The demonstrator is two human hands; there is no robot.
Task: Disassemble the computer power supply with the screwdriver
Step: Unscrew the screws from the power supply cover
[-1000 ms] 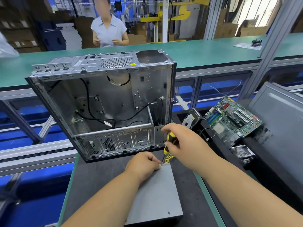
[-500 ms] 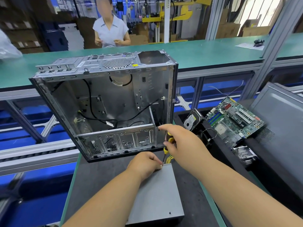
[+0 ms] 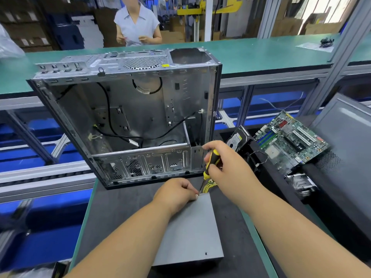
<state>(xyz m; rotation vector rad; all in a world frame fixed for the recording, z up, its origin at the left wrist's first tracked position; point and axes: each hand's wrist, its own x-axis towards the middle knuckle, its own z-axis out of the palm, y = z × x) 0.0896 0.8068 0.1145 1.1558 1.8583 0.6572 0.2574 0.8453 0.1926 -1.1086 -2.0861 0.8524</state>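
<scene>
- Power supply (image 3: 192,233): plain grey metal box, lying flat on the dark counter near its front edge, yellow wires at its far end.
- Screwdriver (image 3: 210,162): yellow-and-black handle, tilted, tip at the box's far corner.

Electronics disassembly workshop: long green-topped workbenches (image 3: 261,53), aluminium framing (image 3: 269,17), stacked cardboard cartons (image 3: 287,27) far, stripped computer case (image 3: 128,117), loose motherboard (image 3: 291,137) right.

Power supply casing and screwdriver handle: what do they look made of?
Power supply: apparently sheet metal with a matte grey finish, flat panel and crisp folded edges. Screwdriver handle: probably plastic or rubber, glossy yellow with black strips; too small to say which.
</scene>
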